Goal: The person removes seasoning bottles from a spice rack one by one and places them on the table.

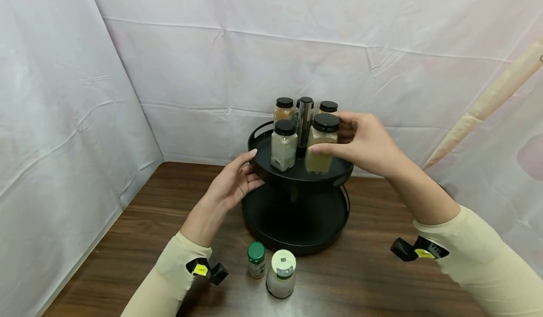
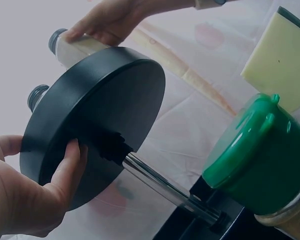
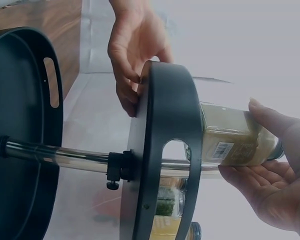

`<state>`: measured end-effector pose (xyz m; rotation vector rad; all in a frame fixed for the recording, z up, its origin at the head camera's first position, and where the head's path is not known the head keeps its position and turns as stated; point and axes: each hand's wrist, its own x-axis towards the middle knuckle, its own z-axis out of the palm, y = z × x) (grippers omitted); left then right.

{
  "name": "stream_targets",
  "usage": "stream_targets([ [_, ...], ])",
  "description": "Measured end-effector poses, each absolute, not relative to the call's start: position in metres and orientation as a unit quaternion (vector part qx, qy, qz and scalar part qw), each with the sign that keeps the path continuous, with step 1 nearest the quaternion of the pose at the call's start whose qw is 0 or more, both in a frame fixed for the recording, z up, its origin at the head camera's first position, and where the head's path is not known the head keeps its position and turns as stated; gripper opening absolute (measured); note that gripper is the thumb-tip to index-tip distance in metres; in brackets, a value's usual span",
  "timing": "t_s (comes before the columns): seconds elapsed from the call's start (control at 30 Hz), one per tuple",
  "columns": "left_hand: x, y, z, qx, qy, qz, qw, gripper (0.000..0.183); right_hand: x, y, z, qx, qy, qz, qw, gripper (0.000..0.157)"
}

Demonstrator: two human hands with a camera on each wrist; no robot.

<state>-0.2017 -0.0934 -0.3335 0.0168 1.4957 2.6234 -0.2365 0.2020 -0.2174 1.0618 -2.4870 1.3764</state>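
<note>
A black two-tier spice rack (image 1: 297, 178) stands on the table. My left hand (image 1: 231, 180) holds the left edge of its upper tray, thumb at the rim and fingers underneath, as the left wrist view also shows. At the tray's front right, my right hand (image 1: 366, 142) grips a square glass jar (image 1: 319, 161) of tan powder with a black lid, thumb on one side and fingers on the other. In the right wrist view, the jar (image 3: 230, 135) has its base at the tray. Beside it stands a jar of pale powder (image 1: 283, 147); several black-lidded jars (image 1: 284, 112) stand behind.
In front of the rack, a small green-capped bottle (image 1: 256, 260) and a shaker with a pale lid (image 1: 281, 274) stand on the wooden table (image 1: 169, 204). A metal post (image 1: 303, 124) rises through the upper tray. White curtain (image 1: 254, 62) hangs behind.
</note>
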Motion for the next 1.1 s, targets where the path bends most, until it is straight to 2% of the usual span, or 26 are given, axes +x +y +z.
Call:
stream_targets([
  [0.33, -0.201, -0.094, -0.332, 0.006, 0.492, 0.868, 0.062, 0.037, -0.220, 0.205, -0.209, 0.364, -0.812, 0.452, 0.057, 0.044],
  [0.5, -0.201, -0.094, -0.332, 0.005, 0.492, 0.868, 0.061, 0.034, -0.213, 0.206, -0.208, 0.369, -0.814, 0.444, 0.062, 0.047],
  [0.73, -0.202, -0.093, -0.334, 0.010, 0.494, 0.867, 0.064, 0.032, -0.201, 0.211, -0.211, 0.377, -0.811, 0.443, 0.060, 0.042],
  [0.87, -0.203, -0.093, -0.334, 0.010, 0.494, 0.867, 0.065, 0.030, -0.195, 0.213, -0.213, 0.376, -0.808, 0.450, 0.056, 0.044],
  [1.1, -0.202, -0.093, -0.333, 0.011, 0.496, 0.866, 0.063, 0.027, -0.184, 0.215, -0.214, 0.390, -0.802, 0.446, 0.074, 0.044],
])
